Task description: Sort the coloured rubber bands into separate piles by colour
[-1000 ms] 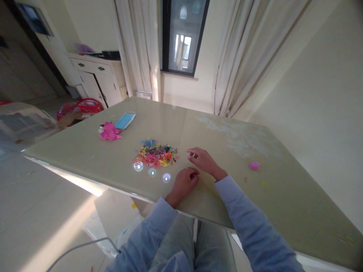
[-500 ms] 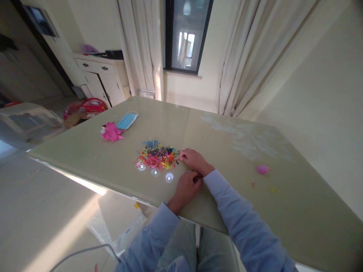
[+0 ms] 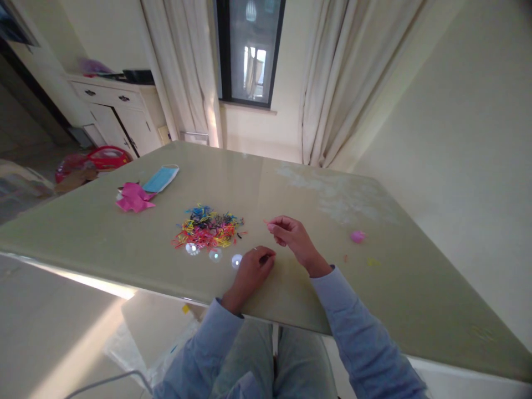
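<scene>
Right hand [image 3: 293, 237] hovers just above the worktop [image 3: 374, 288], fingers pinched shut on a thin pink rubber band [image 3: 266, 223], just right of the heap of coloured rubber bands [image 3: 206, 227]. Left hand [image 3: 253, 269] rests on the worktop nearby, curled into a loose fist (what it holds, if anything, I cannot tell). Off to the far left lie a blue face mask [image 3: 161, 178] and crumpled pink paper [image 3: 133, 198], touching.

Right hand [image 3: 293, 235] pinching pink band [image 3: 266, 223], bands pile [image 3: 206, 227] beside (table [image 3: 316, 188])
</scene>
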Demonstrator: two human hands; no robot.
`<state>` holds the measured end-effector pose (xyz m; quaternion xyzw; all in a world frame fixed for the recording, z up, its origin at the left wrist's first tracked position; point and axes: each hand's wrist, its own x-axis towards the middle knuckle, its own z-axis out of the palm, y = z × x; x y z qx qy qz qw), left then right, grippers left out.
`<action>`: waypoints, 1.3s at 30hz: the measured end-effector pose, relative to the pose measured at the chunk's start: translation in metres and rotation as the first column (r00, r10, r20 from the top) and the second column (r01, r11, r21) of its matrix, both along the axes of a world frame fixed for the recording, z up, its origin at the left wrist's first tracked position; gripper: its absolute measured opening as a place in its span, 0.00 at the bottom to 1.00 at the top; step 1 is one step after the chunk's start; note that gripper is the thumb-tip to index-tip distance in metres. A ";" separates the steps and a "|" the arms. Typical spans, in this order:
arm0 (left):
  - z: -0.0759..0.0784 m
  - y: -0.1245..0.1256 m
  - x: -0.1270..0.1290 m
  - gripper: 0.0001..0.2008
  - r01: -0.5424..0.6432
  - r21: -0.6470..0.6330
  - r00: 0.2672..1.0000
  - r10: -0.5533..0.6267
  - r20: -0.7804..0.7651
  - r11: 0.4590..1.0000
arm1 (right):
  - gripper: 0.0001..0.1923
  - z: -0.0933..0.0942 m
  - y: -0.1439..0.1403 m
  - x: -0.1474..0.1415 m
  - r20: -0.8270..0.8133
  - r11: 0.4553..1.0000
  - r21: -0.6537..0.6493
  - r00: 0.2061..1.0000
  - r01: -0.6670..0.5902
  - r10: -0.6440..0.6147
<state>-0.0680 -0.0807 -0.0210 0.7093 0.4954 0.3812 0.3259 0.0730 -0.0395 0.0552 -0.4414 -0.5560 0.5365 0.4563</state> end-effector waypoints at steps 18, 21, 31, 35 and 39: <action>0.000 -0.003 -0.009 0.15 0.032 0.060 0.996 -0.027 -0.081 0.998 | 0.12 0.007 -0.141 0.097 -0.532 0.932 -0.185 0.766 0.312 -0.361; 0.001 -0.003 -0.009 0.16 0.022 0.062 0.996 -0.017 -0.089 0.998 | 0.14 -0.010 -0.147 0.118 -0.473 0.867 -0.238 0.728 0.437 -0.496; 0.006 -0.004 -0.009 0.17 0.021 0.063 0.994 -0.014 -0.110 0.998 | 0.17 -0.041 -0.132 0.172 0.188 0.609 0.178 0.581 0.773 -0.792; 0.007 -0.004 -0.009 0.17 0.011 0.058 0.994 -0.005 -0.106 0.998 | 0.14 -0.042 -0.111 0.180 0.483 0.661 0.356 0.475 0.661 -0.735; 0.006 -0.003 -0.009 0.17 0.012 0.056 0.994 -0.006 -0.112 0.998 | 0.11 -0.042 -0.091 0.173 0.703 0.756 0.362 0.372 0.546 -0.605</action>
